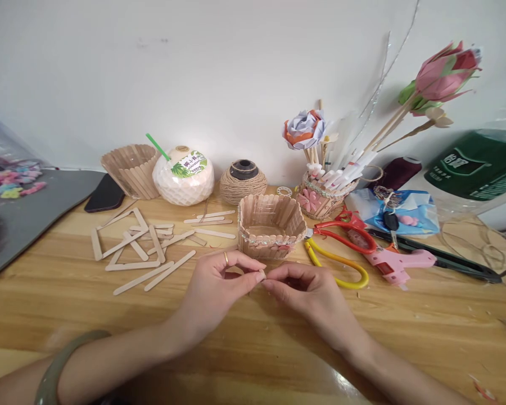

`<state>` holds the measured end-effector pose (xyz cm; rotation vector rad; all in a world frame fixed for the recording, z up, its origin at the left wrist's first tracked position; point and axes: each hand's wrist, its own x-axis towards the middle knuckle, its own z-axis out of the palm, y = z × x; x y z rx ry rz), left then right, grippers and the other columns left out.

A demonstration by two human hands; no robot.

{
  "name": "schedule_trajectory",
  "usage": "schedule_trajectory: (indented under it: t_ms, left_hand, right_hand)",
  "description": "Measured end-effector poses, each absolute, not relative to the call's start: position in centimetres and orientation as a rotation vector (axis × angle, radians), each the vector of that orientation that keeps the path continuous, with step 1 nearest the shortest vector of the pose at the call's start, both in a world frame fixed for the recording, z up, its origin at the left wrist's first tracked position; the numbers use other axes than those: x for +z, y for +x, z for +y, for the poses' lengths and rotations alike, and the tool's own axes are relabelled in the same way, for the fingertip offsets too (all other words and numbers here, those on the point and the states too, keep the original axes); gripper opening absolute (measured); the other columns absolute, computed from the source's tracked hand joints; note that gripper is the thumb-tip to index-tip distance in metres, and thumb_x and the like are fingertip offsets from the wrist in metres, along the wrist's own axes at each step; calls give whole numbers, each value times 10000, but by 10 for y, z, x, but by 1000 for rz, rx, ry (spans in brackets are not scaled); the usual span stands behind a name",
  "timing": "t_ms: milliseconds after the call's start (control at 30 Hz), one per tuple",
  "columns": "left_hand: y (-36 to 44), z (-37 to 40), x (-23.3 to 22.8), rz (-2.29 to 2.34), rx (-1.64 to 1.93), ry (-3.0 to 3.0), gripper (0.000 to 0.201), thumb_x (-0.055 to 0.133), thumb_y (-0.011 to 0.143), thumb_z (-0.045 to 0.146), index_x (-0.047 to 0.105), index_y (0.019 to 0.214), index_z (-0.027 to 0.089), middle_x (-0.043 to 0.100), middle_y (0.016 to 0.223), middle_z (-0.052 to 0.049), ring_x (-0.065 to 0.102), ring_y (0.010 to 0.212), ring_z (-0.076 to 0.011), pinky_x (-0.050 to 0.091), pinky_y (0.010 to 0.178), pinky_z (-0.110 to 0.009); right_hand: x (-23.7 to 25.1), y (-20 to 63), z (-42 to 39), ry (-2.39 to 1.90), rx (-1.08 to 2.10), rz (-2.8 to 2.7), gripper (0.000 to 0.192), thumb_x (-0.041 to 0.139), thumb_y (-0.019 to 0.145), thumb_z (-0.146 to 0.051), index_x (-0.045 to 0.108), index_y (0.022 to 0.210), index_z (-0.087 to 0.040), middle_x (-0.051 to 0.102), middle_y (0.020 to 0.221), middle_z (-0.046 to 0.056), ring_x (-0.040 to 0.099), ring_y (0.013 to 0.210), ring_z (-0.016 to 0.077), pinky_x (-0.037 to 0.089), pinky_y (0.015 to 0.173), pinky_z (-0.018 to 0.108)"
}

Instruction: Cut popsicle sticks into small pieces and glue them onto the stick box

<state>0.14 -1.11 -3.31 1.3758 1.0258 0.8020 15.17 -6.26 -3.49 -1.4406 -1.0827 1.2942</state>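
Observation:
My left hand and my right hand meet fingertip to fingertip low over the table. Both are closed in a pinch on a small pale piece, mostly covered by the fingers; its kind does not show. Just beyond them stands a craft-stick basket with a beaded string round its outside and its top uncovered. To the left, loose craft sticks lie beside several joined into angular frames. Red-handled pliers and a yellow-handled tool rest right of the basket.
Behind are a taller craft-stick holder, a white coconut with green straw, a twine spool and a decorated pot of pens and paper flowers. At right lie a pink glue gun and a green bottle. A grey mat covers the left.

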Motion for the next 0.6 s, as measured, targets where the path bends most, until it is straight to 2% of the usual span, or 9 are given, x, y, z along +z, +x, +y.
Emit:
schedule_trajectory:
  t_ms: [200, 367, 600]
  left_hand:
    - [1, -11, -36, 1001, 819, 1374, 33, 701, 641, 200, 723, 665, 197, 735, 730, -8, 656, 710, -154, 509, 637, -221]
    - [0, -11, -36, 999, 787, 1374, 51, 704, 661, 223, 739, 698, 216, 742, 739, 7, 657, 711, -143, 500, 629, -205]
    - [-2, -11, -39, 983, 762, 1330, 95, 692, 697, 251, 753, 769, 242, 753, 804, 18, 666, 782, -148, 505, 737, -225]
  right_hand:
    - [-34, 151, -63, -1434, 1279, -1082, 177, 667, 664, -343, 680, 645, -167, 605, 588, -14, 465, 533, 97, 348, 504, 227]
    - [-35, 152, -62, -1416, 1310, -1063, 186, 673, 659, -351, 663, 636, -166, 557, 561, -30, 420, 511, 85, 310, 478, 225]
    - [-35, 154, -59, -1419, 1355, -1055, 207, 678, 642, -368, 638, 607, -168, 513, 526, -44, 389, 491, 78, 287, 474, 229]
